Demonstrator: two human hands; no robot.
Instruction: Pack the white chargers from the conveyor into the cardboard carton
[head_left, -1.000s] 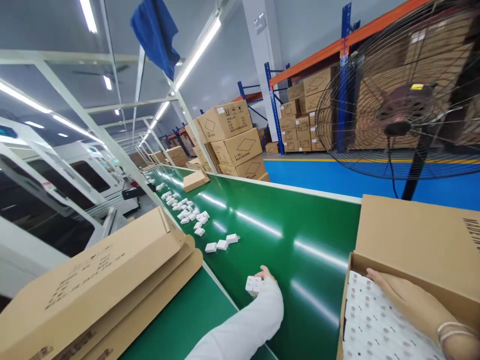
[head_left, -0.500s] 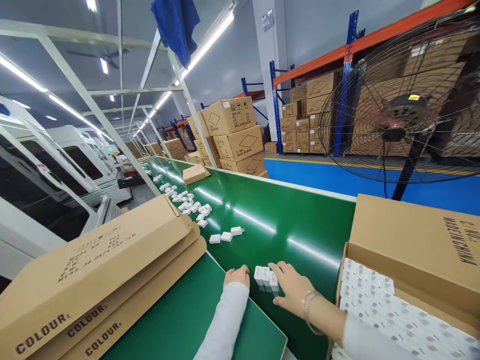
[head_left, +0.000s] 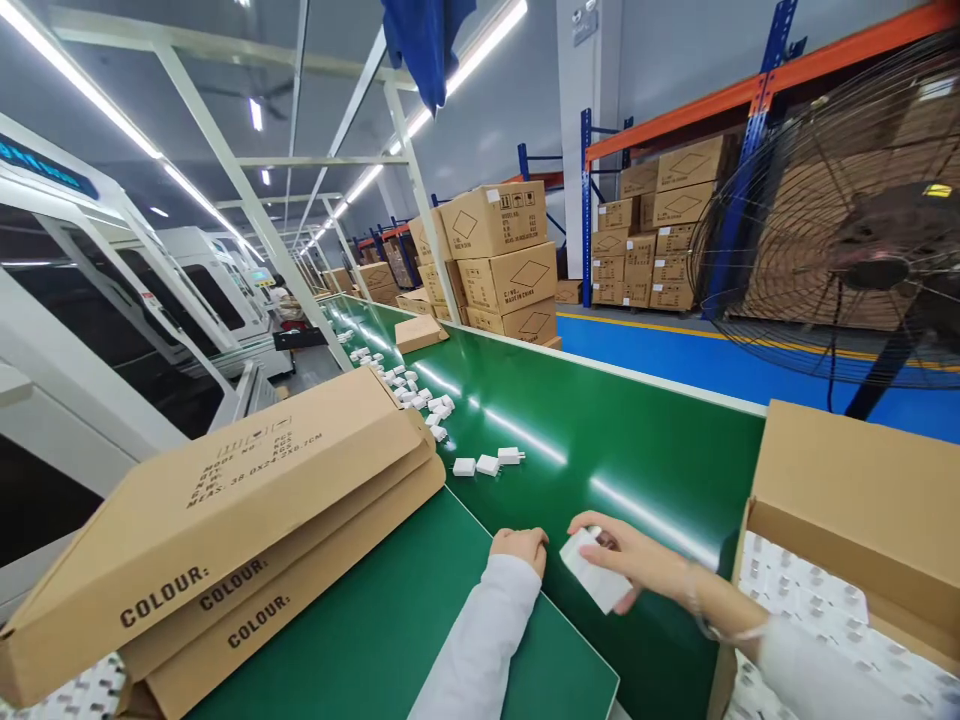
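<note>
My right hand point(head_left: 630, 560) is closed around a row of white plug adapters point(head_left: 596, 570), held tilted just above the green belt point(head_left: 645, 450). Its fingers and thumb clasp the row from both ends. My left hand point(head_left: 523, 548) rests curled at the edge of the green side board point(head_left: 360, 590), with nothing showing in it; its underside is hidden. Beyond it on the belt lie three loose adapters point(head_left: 487, 465), with prongs visible on some. At the right, an open carton point(head_left: 847, 460) holds tightly packed rows of adapters point(head_left: 810, 590).
Flattened-looking stacked cartons point(head_left: 247, 510) cover the board's left side. More white adapters point(head_left: 409, 390) lie scattered up the belt, near a small carton point(head_left: 420, 333). A large fan point(head_left: 870, 260) stands behind the open carton. Stacked boxes point(head_left: 502, 270) stand past the belt's far rim.
My right hand has closed on the row of three adapters and lifted it off the belt, tilting it. My left hand stays curled at the board's edge. The view has shifted left.
</note>
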